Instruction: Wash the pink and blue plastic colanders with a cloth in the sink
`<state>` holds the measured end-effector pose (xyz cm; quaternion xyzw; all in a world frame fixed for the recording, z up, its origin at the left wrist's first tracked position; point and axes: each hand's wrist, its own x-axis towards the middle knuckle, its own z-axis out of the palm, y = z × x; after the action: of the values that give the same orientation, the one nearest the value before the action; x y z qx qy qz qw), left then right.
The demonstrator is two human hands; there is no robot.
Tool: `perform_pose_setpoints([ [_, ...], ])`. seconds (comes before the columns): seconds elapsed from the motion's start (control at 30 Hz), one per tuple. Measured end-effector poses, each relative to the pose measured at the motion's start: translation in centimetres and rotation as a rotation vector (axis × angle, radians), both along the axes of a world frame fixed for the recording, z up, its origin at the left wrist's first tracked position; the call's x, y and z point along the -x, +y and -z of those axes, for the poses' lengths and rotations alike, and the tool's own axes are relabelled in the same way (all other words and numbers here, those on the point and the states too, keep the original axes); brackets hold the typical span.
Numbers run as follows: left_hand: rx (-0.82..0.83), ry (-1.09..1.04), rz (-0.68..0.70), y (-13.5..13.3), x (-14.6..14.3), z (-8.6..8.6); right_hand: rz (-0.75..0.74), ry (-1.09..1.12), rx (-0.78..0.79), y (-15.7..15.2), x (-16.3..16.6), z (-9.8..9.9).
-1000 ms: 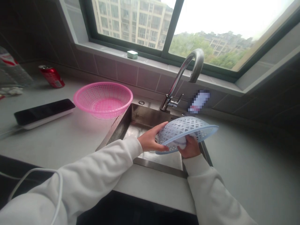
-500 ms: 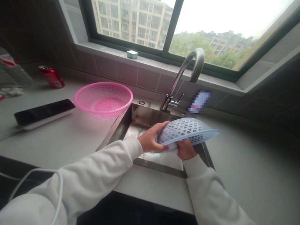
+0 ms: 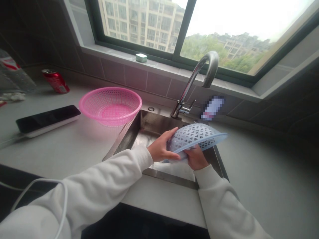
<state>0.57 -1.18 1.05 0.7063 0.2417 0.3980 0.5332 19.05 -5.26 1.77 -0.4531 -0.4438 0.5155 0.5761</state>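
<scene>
A light blue plastic colander (image 3: 196, 134) with a pattern of small holes is tilted over the sink, its rounded underside up and its open side down toward me. My left hand (image 3: 163, 146) grips its left side, thumb below the rim and fingers over the outer wall. Under the rim, my right hand (image 3: 196, 157) reaches into the open side. Its fingers curl inward and are partly hidden; something pale shows beside them, and I cannot make out what it is. Below both hands lies the steel sink (image 3: 124, 139).
A pink basket (image 3: 86, 109) stands left of the sink. Behind the sink rises a curved faucet (image 3: 191, 79). Farther left are a black-topped device (image 3: 48, 119), a red can (image 3: 55, 81) and a plastic bottle (image 3: 16, 73). A small green box (image 3: 141, 58) sits on the windowsill.
The colander has shifted slightly left and turned a little, with both hands still at it. My right hand has moved slightly under the rim, and less of the pale thing shows.
</scene>
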Motion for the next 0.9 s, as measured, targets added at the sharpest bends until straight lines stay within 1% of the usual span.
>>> perform_pose_setpoints([
  [0.07,0.031,-0.009,0.007,0.1,0.0,0.3,0.065,0.046,-0.016,0.0,-0.6,-0.4],
  [0.13,0.054,0.003,0.049,0.1,0.0,0.4,0.128,0.103,-0.028,0.1,-1.3,-0.9],
  [0.23,0.085,-0.011,0.093,-0.1,-0.2,0.3,0.110,0.148,-0.001,0.2,-1.4,-1.1],
  [0.33,0.107,-0.074,0.094,-0.1,-0.2,0.3,0.085,0.168,0.021,0.2,-0.2,-0.5],
  [0.43,0.134,-0.087,0.134,0.2,0.1,0.6,0.106,0.107,-0.014,0.2,0.5,0.6],
  [0.57,0.150,-0.029,0.150,0.4,0.3,0.7,0.093,-0.017,-0.047,0.3,-0.2,1.8],
  [0.7,0.215,-0.075,0.157,0.3,-0.1,0.6,0.093,-0.016,-0.084,0.6,-0.7,1.9],
  [0.77,0.182,-0.054,0.126,0.2,-0.2,0.5,0.118,0.006,-0.103,0.7,-0.7,1.8],
  [0.9,0.012,0.213,0.053,0.2,0.2,0.1,0.159,0.012,-0.121,0.9,-0.6,1.8],
])
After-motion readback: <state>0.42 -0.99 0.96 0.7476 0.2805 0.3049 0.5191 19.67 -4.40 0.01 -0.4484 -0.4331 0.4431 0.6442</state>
